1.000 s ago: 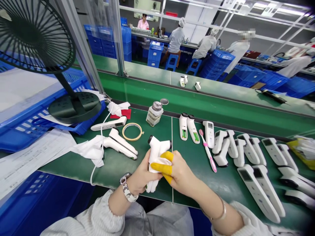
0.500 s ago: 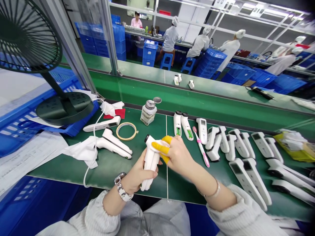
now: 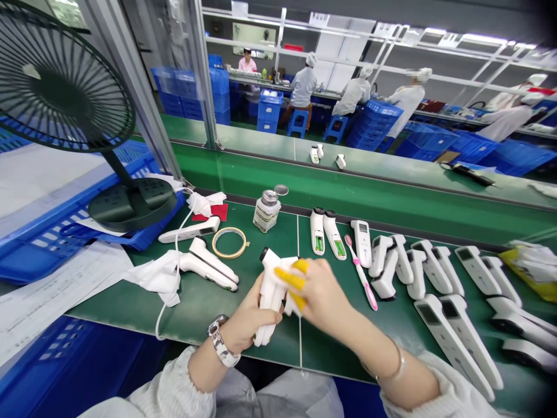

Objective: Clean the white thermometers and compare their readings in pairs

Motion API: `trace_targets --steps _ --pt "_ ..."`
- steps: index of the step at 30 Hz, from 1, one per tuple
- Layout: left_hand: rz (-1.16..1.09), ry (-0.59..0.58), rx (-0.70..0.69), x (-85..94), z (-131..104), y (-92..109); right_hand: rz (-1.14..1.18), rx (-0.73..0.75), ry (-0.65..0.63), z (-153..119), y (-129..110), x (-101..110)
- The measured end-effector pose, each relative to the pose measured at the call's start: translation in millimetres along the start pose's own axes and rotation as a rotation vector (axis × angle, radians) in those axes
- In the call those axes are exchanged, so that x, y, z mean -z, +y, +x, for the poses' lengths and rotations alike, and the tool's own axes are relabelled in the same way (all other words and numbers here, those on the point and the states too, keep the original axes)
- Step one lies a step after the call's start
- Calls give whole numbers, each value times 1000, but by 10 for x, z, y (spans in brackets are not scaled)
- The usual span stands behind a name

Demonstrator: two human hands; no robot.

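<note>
My left hand [image 3: 250, 319] is wrapped round the handle of a white handheld thermometer [image 3: 270, 290] with a dark-tipped head, tilted up over the green bench. My right hand [image 3: 326, 293], with yellow finger cots [image 3: 290, 278] on its fingers, pinches a white cloth [image 3: 291, 305] against the thermometer's side below the head. The right fingers are slightly blurred. To the left lie more white thermometers [image 3: 211, 267] and a crumpled white cloth [image 3: 154, 278]. A pink-and-white toothbrush [image 3: 362, 274] rests right of my right hand, beside two thermometers showing green battery bays [image 3: 319, 241].
A bottle with a raised metal lid [image 3: 266, 212] stands behind a tape roll [image 3: 229, 242]. Several thermometers [image 3: 463, 342] cover the right side. A black fan [image 3: 130, 203] stands in a blue crate at left; a white cable [image 3: 176, 261] crosses the bench. People sit across the room.
My right hand and the cloth have moved slightly down along the thermometer, and more of the cloth shows below the fingers. The left hand keeps its hold. The camera view has shifted a little.
</note>
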State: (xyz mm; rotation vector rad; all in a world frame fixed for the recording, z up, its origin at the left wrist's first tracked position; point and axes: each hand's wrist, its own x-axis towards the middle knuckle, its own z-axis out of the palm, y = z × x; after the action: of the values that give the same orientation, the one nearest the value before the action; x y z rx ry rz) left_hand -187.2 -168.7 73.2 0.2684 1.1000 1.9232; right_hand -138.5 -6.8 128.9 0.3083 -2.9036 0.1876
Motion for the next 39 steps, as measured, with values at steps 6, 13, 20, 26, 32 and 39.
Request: trace_targets --steps 6,13,20,26,32,39 --pt "51 154 -162 19 -68 120 -12 -229 -84 297 284 -3" --pt "256 374 -300 313 194 901 75 -175 -112 1036 105 -528" --pt "325 324 -154 569 541 1057 35 -161 -158 1153 35 -609" --pt "293 303 -109 554 590 1024 5 -174 -174 1181 13 -615" --pt "253 311 -61 561 653 1019 7 -190 -146 1197 0 -654" --pt "245 343 -63 586 748 950 38 -220 -158 1220 -8 -657"
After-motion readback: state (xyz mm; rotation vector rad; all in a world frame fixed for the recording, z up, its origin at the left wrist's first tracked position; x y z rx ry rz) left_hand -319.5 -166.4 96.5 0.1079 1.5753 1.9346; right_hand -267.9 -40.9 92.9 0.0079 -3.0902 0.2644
